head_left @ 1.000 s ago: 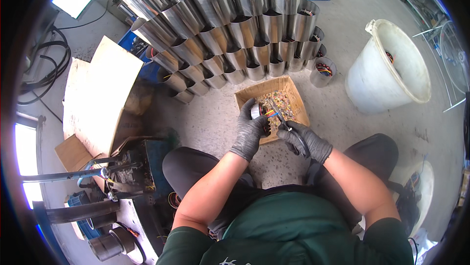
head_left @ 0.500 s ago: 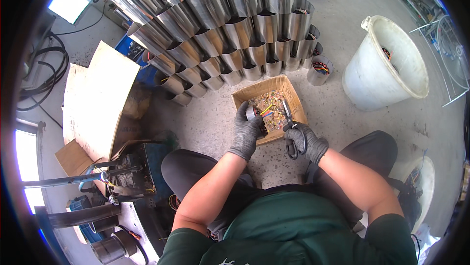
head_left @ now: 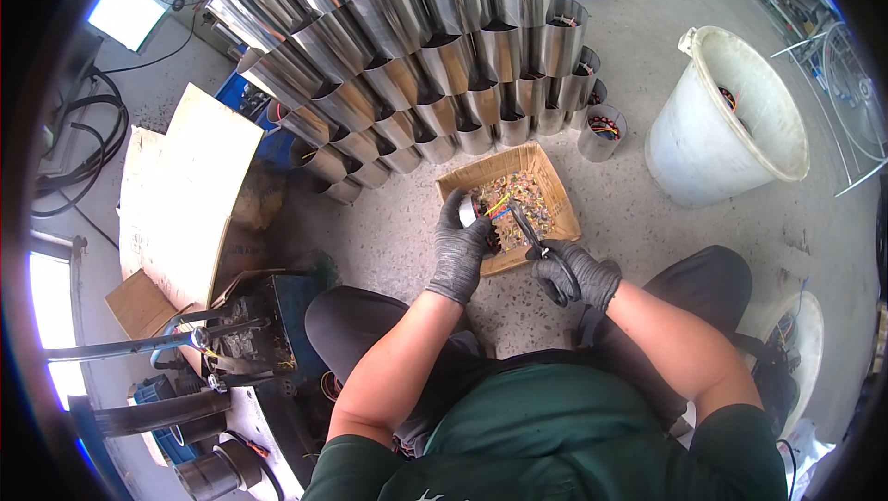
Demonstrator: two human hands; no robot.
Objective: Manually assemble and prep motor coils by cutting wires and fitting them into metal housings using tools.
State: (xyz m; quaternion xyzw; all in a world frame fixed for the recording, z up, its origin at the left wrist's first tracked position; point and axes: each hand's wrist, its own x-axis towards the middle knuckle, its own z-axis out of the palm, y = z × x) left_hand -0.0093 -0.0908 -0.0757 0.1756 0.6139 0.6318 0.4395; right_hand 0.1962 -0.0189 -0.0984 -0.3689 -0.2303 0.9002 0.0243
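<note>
Above an open brown cardboard box of small multicoloured scraps, the grey-gloved left hand is holding a round silver metal part with yellow and blue wires, fingers curling around its side; the grey-gloved right hand is gripping dark-handled metal scissors.

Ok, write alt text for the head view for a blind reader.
A gloved left hand holds a silver-sided part with coloured wires beside scissors in the gloved right hand, over a cardboard box of colourful scraps. Beyond it are stacked shiny metal cylinders, with a large white tub to the right.
</note>
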